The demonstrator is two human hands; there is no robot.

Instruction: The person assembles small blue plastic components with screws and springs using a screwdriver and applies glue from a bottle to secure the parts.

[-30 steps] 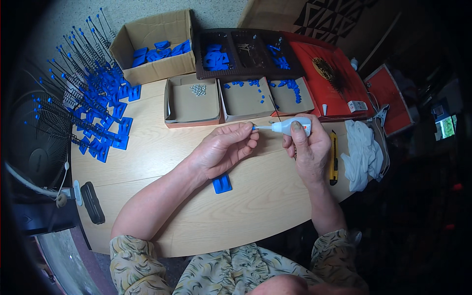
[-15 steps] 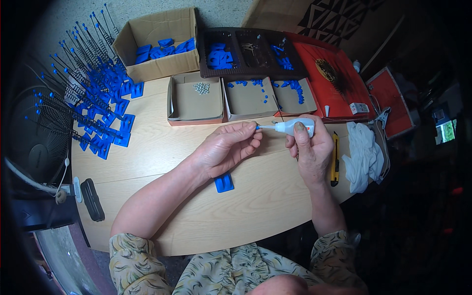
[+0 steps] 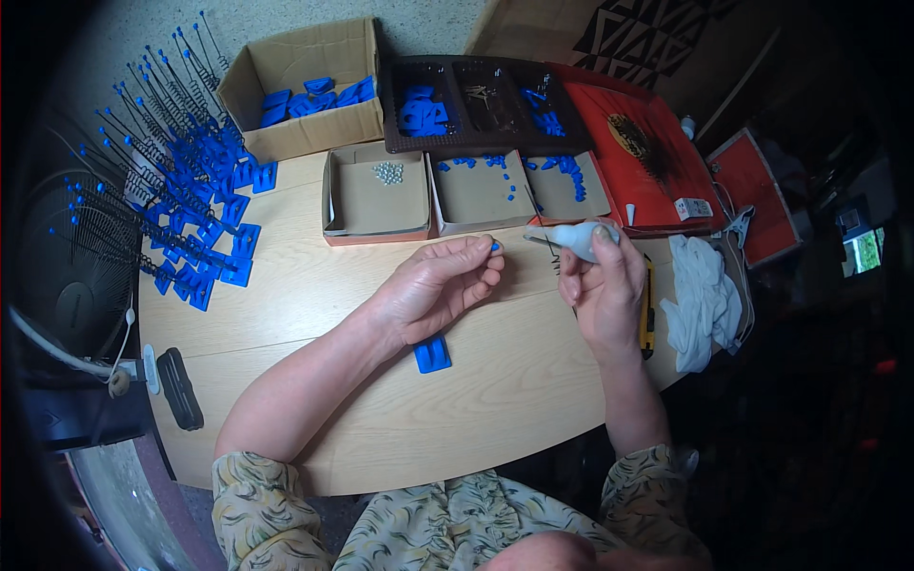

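Note:
Between thumb and forefinger, my left hand pinches a small blue plastic cap. My right hand is closed around a pale squeeze glue bottle; its narrow nozzle points left and is apart from the cap. A thin black wire with a coiled spring part also stands out from the right hand's fingers, crossing behind the nozzle. On the table below my left wrist lies a blue plastic base, partly covered by the wrist.
Blue bases with upright black springs crowd the left. Shallow cardboard trays hold silvery beads and blue caps. Behind are a cardboard box and a dark divided tray. A yellow cutter and white cloth lie right.
My right hand has drawn the glue bottle back to the right and tilted it, taking the nozzle away from the blue cap. My left hand has hardly moved.

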